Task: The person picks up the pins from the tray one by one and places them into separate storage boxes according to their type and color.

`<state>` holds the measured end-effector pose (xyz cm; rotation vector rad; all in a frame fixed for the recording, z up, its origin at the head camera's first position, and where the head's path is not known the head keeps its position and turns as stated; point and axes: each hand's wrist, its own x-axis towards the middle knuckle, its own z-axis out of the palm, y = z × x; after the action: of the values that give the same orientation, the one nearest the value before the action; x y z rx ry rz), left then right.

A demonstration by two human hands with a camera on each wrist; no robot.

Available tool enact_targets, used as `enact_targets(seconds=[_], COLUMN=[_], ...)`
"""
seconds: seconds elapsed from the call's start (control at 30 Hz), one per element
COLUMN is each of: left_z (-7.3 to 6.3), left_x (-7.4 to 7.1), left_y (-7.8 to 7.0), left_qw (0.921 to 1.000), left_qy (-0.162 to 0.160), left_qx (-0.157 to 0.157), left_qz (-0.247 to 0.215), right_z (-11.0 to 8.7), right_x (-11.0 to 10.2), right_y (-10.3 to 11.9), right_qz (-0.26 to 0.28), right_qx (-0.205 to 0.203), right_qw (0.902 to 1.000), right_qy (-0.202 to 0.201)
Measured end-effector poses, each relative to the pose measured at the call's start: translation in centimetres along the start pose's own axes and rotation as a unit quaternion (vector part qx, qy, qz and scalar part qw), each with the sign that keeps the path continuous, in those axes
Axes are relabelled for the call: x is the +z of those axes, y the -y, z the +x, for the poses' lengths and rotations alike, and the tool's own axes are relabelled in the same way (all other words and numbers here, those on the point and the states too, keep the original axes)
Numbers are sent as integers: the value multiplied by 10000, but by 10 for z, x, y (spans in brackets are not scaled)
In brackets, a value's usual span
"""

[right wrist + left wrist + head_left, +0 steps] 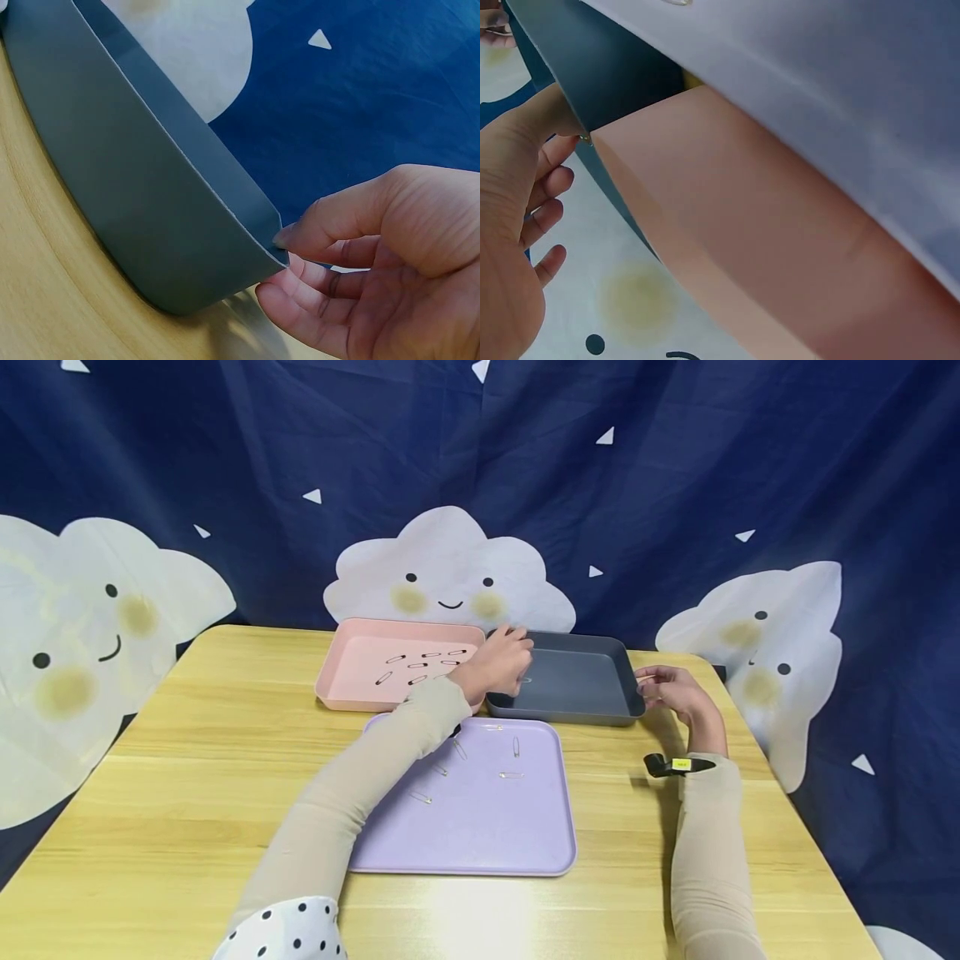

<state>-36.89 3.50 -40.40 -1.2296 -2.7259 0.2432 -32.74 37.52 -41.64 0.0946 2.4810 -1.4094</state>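
Note:
My left hand (501,662) is over the left side of the dark grey tray (577,717). Its thumb and index fingertip come together on a small gold-coloured safety pin (586,139), mostly hidden by the hand and the tray walls; the other fingers are curled. A thin safety pin (527,680) shows beside that hand, against the grey tray's floor. At the tray's right end, my right hand (375,262) pinches the rim at a corner, thumb inside and fingers outside. The pink tray (324,700), holding several black safety pins (417,666), lies just under my left wrist.
In front of both trays lies a flat lilac tray (480,843) with several gold safety pins (512,775) scattered over its far half. My left forearm crosses it. A dark blue curtain (450,435) with white clouds hangs behind the wooden table (187,760).

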Motion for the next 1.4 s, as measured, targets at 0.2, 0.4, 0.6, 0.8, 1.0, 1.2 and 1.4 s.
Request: enact_targets(seconds=[0.2,0.4,0.6,0.8,1.0,1.2,1.4], left_z=[-1,0,1,1,1,2,1], left_x=[3,7,9,11,11,10,7], left_y=[-1,0,1,2,2,2,3], left_qw=[9999,9998,9996,9992,9991,9991,9990], left_qy=[112,170,242,333,378,380,405], left_qx=[-56,-92,-131,-155,-154,-175,-192], left_qz=[58,80,66,123,119,111,56], right_z=[3,1,0,0,-14,-19,-4], right_x=[-1,-1,-1,-1,3,5,0], right_y=[-2,0,-1,-1,17,24,4], right_qz=[57,-4,-29,35,171,142,103], right_qx=[25,30,-29,21,41,46,32], right_qw=[10000,10000,10000,10000,9998,9998,9999], right_qy=[41,-17,-7,-25,71,109,28])
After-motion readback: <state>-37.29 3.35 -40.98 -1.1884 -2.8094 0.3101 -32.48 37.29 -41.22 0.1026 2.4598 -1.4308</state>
